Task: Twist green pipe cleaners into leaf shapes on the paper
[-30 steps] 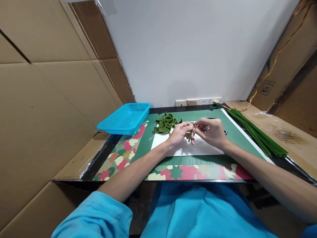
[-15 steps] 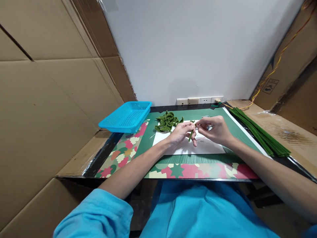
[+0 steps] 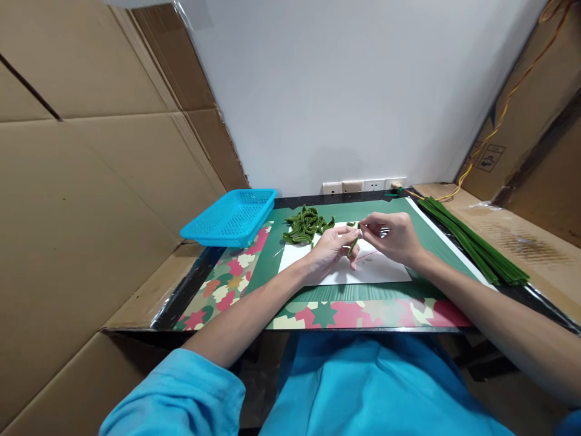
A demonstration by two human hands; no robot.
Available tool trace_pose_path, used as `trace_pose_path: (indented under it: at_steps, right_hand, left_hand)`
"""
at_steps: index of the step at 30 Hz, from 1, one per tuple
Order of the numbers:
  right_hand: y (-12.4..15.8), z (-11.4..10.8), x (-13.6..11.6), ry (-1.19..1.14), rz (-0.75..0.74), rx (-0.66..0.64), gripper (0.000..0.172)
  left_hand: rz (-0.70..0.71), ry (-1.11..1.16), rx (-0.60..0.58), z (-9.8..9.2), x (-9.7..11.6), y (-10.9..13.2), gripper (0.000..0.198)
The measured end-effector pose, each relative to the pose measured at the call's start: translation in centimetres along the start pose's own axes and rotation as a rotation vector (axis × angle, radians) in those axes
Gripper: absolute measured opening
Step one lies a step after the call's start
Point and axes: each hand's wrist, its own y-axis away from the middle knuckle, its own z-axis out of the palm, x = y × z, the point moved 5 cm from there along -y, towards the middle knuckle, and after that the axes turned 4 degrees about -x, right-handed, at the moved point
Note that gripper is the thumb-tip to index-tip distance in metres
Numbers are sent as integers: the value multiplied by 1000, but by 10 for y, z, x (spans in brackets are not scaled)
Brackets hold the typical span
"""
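Note:
Over a white sheet of paper [image 3: 381, 272], my left hand [image 3: 330, 247] pinches a short green pipe cleaner [image 3: 353, 245] between thumb and forefinger. The piece slants down past the fingers and curves a little. My right hand [image 3: 394, 236] is closed at its upper end, fingertips almost touching the left thumb. Shiny metal [image 3: 385, 232] shows within the right hand's curl; its kind is hidden. Behind my left hand lies a pile of curled green pipe cleaner pieces [image 3: 306, 224], partly on the paper. One small piece [image 3: 351, 224] lies just beyond the fingers.
A blue perforated basket [image 3: 227, 221] stands at the back left. Long straight green pipe cleaners [image 3: 474, 242] lie bundled at the right. The green mat [image 3: 272, 260] has a patterned border. Cardboard [image 3: 91, 212] walls the left side; sockets [image 3: 352, 187] line the back wall.
The pipe cleaner's lower end has come up slightly and looks more curved. Both hands keep nearly the same place, and the view has shifted a little.

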Motion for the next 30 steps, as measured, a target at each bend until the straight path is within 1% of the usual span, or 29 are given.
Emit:
trace_pose_path:
  at_steps: [4,8,13,19,25,30]
  right_hand:
    - [-1,-3,-2,-2,-15,21,14]
    - [-2,-4,-7,-8,-35,4,13]
    - [-4,-4,-14,-29,-55,-25,13]
    - [-4,-2,-16,-48,-48,-31,13]
    - [-3,-2,-11,-37,-46,-19,10]
    - [-2,-5,-8,13,-13,24,13]
  left_hand:
    - [-14,20,12,2,4,1,45]
    - [-7,37,14,6,9,3,42]
    - [-24,57,-39,9,13,5,38]
    - [-48,76,-69,6,12,5,31]
    - [-23,60,-52,3,7,4,31]
    - [16,49,-23,1,4,1,32]
